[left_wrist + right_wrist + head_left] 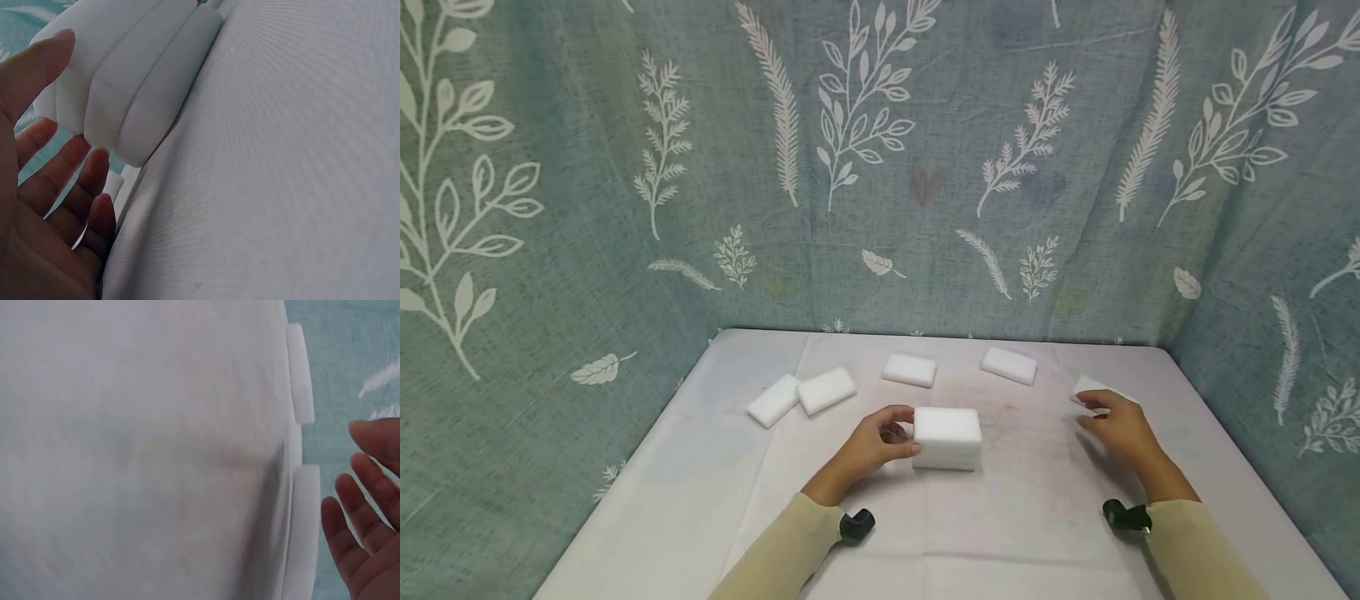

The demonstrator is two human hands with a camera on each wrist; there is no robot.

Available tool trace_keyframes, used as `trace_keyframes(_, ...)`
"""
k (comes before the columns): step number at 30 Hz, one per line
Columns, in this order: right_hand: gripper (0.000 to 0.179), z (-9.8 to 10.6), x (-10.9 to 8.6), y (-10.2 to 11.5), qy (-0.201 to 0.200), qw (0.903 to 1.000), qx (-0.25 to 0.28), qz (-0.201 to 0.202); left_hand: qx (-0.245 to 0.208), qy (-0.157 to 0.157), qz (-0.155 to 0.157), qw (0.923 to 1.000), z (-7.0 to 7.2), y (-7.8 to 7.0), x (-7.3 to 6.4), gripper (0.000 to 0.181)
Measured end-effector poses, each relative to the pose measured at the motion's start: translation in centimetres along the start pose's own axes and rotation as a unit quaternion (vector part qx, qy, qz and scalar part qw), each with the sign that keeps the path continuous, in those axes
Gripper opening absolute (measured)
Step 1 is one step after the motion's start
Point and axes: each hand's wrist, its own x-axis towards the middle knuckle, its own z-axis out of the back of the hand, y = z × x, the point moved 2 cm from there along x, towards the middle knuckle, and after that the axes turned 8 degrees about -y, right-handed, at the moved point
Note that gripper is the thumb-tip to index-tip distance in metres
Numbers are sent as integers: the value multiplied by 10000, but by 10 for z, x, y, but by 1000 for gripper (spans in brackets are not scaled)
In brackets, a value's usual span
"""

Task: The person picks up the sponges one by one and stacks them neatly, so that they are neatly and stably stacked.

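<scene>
A neat stack of white foam sponges (pixel 947 440) stands near the middle of the table, several layers high. My left hand (pixel 880 437) holds it by its left side, the thumb on the near face. In the left wrist view the thumb (pixel 53 56) lies against the sponges (pixel 137 75) and some fingertips meet their edges. Over a single white sponge (pixel 1086 385) at the right hovers my right hand (pixel 1112 421), fingers loosely bent with nothing between them. The right wrist view shows this hand (pixel 369 512) apart from the nearer sponge (pixel 303 531).
Two sponges lie at the left, one (pixel 773 401) touching or nearly touching the other (pixel 826 390). Farther back are another sponge (pixel 909 370) and one more (pixel 1008 365) to its right. A leaf-patterned curtain (pixel 880 275) surrounds the white-covered table (pixel 1000 533) at back and sides.
</scene>
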Motion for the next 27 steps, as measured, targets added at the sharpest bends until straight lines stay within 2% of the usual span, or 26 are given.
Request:
trace_keyframes(7,46,9,1,-10,-225,9995,-135,-186,43,28,-33,10000,0,0,0,57)
trace_keyframes(12,44,14,6,-17,-579,9973,-400,-226,25,23,-37,10000,0,0,0,57)
trace_keyframes(20,43,14,8,-35,-875,9907,-571,-870,64,43,23,10000,0,-3,0,56)
trace_keyframes(27,41,16,8,-38,-1002,9896,-566,-867,57,98,108,9999,0,0,1,56)
